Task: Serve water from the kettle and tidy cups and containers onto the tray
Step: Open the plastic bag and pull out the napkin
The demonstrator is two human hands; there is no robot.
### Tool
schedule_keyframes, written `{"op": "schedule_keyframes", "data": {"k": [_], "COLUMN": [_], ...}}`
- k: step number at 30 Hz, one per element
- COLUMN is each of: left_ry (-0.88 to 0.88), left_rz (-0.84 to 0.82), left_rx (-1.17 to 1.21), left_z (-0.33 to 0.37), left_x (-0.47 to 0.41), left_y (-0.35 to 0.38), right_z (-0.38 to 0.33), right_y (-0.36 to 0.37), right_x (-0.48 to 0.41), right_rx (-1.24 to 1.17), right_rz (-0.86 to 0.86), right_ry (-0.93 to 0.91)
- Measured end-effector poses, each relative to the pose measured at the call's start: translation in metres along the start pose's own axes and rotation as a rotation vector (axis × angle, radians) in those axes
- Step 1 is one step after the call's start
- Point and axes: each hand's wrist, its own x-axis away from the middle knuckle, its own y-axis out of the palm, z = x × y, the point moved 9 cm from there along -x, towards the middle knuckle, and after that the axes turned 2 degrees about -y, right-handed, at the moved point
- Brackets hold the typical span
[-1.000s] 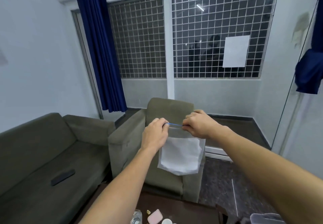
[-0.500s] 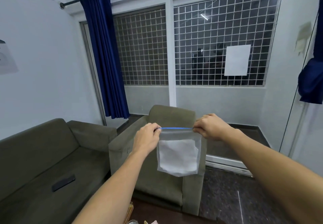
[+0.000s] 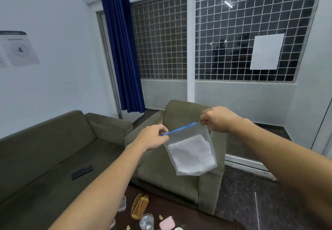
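Blue-sealed plastic bag (image 3: 190,150): hung in mid-air before the olive armchair (image 3: 161,172), white folded sheet inside.
Left hand (image 3: 152,137): pinched the seal's left end.
Right hand (image 3: 218,119): pinched the right end, higher.
Table (image 3: 197,219): carried a glass (image 3: 146,221), gold wire rack (image 3: 139,206) and pink container (image 3: 167,225).

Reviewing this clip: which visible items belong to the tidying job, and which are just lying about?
Job: zip bag, pinched by left hand and right hand; glass; pink container; clear container.
Lying about: black device on sofa; gold rack.
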Motion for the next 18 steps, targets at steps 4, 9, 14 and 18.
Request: {"op": "schedule_keyframes", "data": {"k": [4, 9, 14, 18], "left_ry": [0.095, 0.155, 0.066, -0.101], "left_rz": [-0.058, -0.063, -0.044, -0.071], "left_rx": [0.052, 0.021, 0.198, 0.519], "left_z": [0.005, -0.014, -0.065, -0.108], "left_x": [-0.009, -0.027, -0.045, -0.055], "left_y": [0.004, 0.002, -0.009, -0.002], "right_z": [-0.028, -0.067, -0.084, -0.101], "right_y": [-0.006, 0.007, 0.013, 0.037], "right_x": [-0.034, -0.078, -0.095, -0.088], "right_rx": [0.08, 0.141, -0.187, -0.576], "right_rz": [-0.003, -0.038, 0.25, 0.37], "right_ry": [-0.076, -0.087, 0.305, 0.74]}}
